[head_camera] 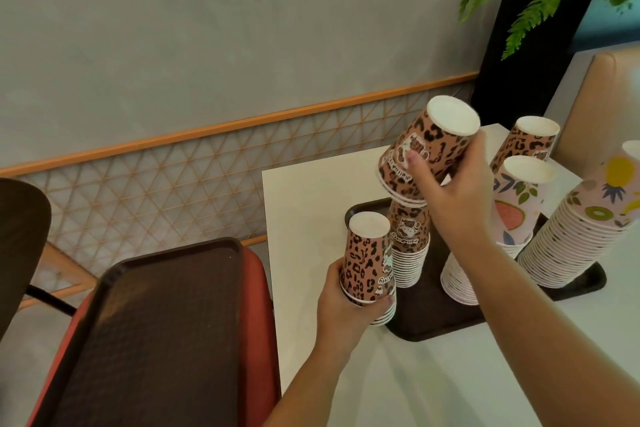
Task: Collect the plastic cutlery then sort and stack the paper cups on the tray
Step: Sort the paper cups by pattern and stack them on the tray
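My right hand (pixel 453 194) grips a few nested leopard-print cups (pixel 429 149), upside down and tilted, just above a tall leopard stack (pixel 410 246) on the dark tray (pixel 433 322). My left hand (pixel 341 305) holds another short stack of leopard cups (pixel 367 260) upside down at the tray's left edge. Two tall stacks of pink fruit-print cups stand on the tray: the middle one (pixel 512 211) and the leaning right one (pixel 581 236). No cutlery is visible.
A separate leopard cup (pixel 530 142) stands upside down on the white table (pixel 311 204) behind the tray. A second dark tray (pixel 156 322) lies on a red chair to the left. A plant in a black pot (pixel 540 10) stands at the back right.
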Available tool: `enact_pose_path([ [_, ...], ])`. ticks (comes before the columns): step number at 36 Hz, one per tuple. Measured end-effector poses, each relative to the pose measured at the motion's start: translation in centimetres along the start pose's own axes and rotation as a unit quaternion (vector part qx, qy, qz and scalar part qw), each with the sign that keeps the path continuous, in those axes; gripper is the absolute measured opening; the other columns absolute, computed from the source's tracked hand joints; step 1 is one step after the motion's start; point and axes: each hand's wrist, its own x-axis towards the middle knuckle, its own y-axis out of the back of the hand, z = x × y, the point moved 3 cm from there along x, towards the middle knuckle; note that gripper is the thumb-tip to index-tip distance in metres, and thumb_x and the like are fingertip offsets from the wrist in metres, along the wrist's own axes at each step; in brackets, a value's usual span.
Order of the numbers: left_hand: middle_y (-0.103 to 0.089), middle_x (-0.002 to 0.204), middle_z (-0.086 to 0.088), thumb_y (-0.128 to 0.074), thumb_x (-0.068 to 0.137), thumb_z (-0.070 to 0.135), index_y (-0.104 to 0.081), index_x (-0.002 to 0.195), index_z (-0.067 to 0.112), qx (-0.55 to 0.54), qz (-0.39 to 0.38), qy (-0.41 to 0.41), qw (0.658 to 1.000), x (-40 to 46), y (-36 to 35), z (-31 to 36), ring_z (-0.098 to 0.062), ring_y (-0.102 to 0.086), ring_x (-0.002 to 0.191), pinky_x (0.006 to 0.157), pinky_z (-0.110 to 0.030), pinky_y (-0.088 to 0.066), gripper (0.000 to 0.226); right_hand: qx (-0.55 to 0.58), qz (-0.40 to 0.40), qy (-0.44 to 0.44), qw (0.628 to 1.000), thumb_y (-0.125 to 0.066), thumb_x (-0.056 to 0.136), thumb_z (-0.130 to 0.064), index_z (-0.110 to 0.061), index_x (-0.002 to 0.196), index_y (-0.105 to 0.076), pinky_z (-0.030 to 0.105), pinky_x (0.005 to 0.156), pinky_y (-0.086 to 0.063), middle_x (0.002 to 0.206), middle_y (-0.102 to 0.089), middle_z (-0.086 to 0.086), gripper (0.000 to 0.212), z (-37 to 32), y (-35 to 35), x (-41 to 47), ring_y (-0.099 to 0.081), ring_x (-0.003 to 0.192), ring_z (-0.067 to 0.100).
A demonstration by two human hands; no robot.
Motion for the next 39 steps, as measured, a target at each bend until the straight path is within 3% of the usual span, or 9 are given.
enact_pose_path([
  [4, -0.056, 0.113, 0.017, -0.087, 0.058, 0.016, -0.044, 0.117, 0.034, -0.003, 0.003, -0.002, 1.0, 0.2, 0.1, 0.0, -0.008, -0.055, 0.109, 0.085, -0.016, -0.049, 0.075, -0.04, -0.003, -0.028, 0.999, -0.068, 0.08, -0.038, -0.009, 0.134, -0.035, 0.037, 0.1, -0.045, 0.129, -0.052, 0.006, 0.069, 2.0, 0.0, 0.5, -0.049, 0.12, 0.015],
  [8, -0.056, 0.114, 0.017, -0.087, 0.058, 0.016, -0.043, 0.117, 0.035, 0.0, 0.004, -0.002, 1.0, 0.3, 0.1, 0.0, -0.008, -0.054, 0.111, 0.088, -0.018, -0.049, 0.075, -0.062, -0.028, -0.06, 0.996, -0.07, 0.08, -0.029, -0.013, 0.136, -0.034, 0.026, 0.097, -0.04, 0.13, -0.05, 0.005, 0.068, 4.1, -0.4, -0.4, -0.047, 0.121, 0.016],
  [14, -0.056, 0.116, 0.015, -0.087, 0.058, 0.017, -0.044, 0.118, 0.034, -0.003, 0.008, -0.006, 1.0, 0.4, 0.1, 0.1, -0.01, -0.054, 0.112, 0.092, -0.024, -0.05, 0.076, -0.082, -0.077, -0.097, 0.989, -0.073, 0.077, -0.028, -0.016, 0.137, -0.033, 0.027, 0.098, -0.038, 0.135, -0.046, 0.004, 0.073, 5.7, -1.1, -2.0, -0.043, 0.12, 0.01],
  [20, -0.056, 0.116, 0.015, -0.088, 0.057, 0.019, -0.044, 0.119, 0.034, -0.008, 0.014, -0.015, 1.0, 0.4, 0.2, 0.3, -0.009, -0.055, 0.111, 0.088, -0.019, -0.05, 0.077, -0.073, -0.024, -0.016, 0.997, -0.069, 0.079, -0.038, -0.015, 0.133, -0.039, 0.007, 0.099, -0.031, 0.132, -0.043, 0.002, 0.066, 3.5, -0.7, -3.9, -0.04, 0.123, 0.007],
  [23, -0.059, 0.115, 0.014, -0.088, 0.058, 0.017, -0.045, 0.117, 0.034, -0.021, 0.014, -0.015, 1.0, 0.4, 0.2, 0.5, -0.007, -0.056, 0.109, 0.084, -0.017, -0.051, 0.075, -0.027, -0.108, -0.005, 0.994, -0.068, 0.078, -0.041, -0.017, 0.131, -0.04, 0.005, 0.097, -0.035, 0.128, -0.048, -0.004, 0.065, 2.3, -1.8, -5.7, -0.045, 0.118, -0.002],
  [26, -0.061, 0.113, 0.015, -0.087, 0.057, 0.017, -0.048, 0.118, 0.033, -0.037, 0.013, -0.015, 0.999, 0.4, 0.3, 0.6, -0.004, -0.058, 0.107, 0.082, -0.015, -0.051, 0.074, -0.008, -0.209, -0.048, 0.977, -0.068, 0.072, -0.051, -0.028, 0.133, -0.035, 0.003, 0.095, -0.034, 0.126, -0.047, -0.016, 0.073, 2.1, -3.1, -7.2, -0.041, 0.117, -0.013],
  [30, -0.06, 0.117, 0.014, -0.085, 0.059, 0.013, -0.047, 0.124, 0.03, -0.03, 0.016, -0.022, 0.999, 0.5, 0.3, 0.4, -0.006, -0.058, 0.111, 0.091, -0.022, -0.051, 0.077, -0.024, -0.292, -0.085, 0.952, -0.077, 0.067, -0.043, -0.027, 0.133, -0.033, 0.021, 0.101, -0.04, 0.128, -0.05, -0.011, 0.081, 2.8, -4.4, -8.4, -0.046, 0.117, -0.001],
  [35, -0.051, 0.121, 0.022, -0.088, 0.056, 0.012, -0.037, 0.128, 0.035, -0.013, -0.023, -0.029, 0.999, 0.2, 0.1, 0.9, -0.004, -0.053, 0.113, 0.083, -0.011, -0.05, 0.091, -0.016, -0.284, -0.111, 0.952, -0.076, 0.07, -0.038, -0.022, 0.133, -0.034, 0.017, 0.095, -0.039, 0.125, -0.053, -0.008, 0.077, 3.1, -4.5, -8.4, -0.049, 0.114, 0.002],
  [39, -0.052, 0.124, 0.02, -0.089, 0.052, 0.02, -0.036, 0.132, 0.035, -0.005, -0.024, -0.016, 1.0, 0.2, 0.0, 0.7, -0.006, -0.053, 0.116, 0.09, -0.019, -0.05, 0.097, -0.012, -0.268, -0.122, 0.955, -0.077, 0.07, -0.035, -0.022, 0.13, -0.036, 0.01, 0.087, -0.038, 0.117, -0.052, -0.012, 0.073, 2.9, -4.5, -8.0, -0.049, 0.109, 0.001],
])
